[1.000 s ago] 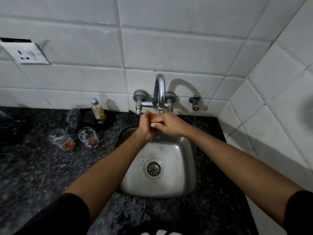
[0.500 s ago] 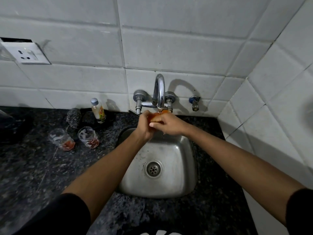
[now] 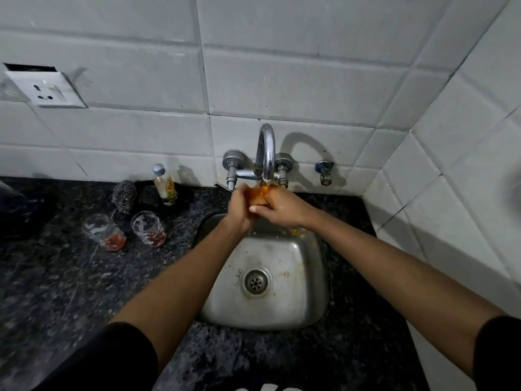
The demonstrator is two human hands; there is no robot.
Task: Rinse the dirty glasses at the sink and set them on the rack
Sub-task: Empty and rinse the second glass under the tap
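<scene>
A small glass (image 3: 258,196) with orange-red liquid is held right under the tap spout (image 3: 266,153), above the back of the steel sink (image 3: 270,314). My left hand (image 3: 239,207) grips it from the left and my right hand (image 3: 284,207) wraps it from the right, so most of the glass is hidden. Two more dirty glasses stand on the dark counter to the left: one (image 3: 104,232) with red residue at its bottom, another (image 3: 148,228) closer to the sink. No rack is in view.
A steel scrubber (image 3: 124,196) and a small bottle (image 3: 165,184) sit by the back wall. A wall socket (image 3: 46,90) is at the upper left. Tiled walls close in behind and on the right. A dark object (image 3: 17,213) lies at the far left.
The glass has risen slightly closer to the spout and shows more orange liquid between my hands. Both arms stay almost in place.
</scene>
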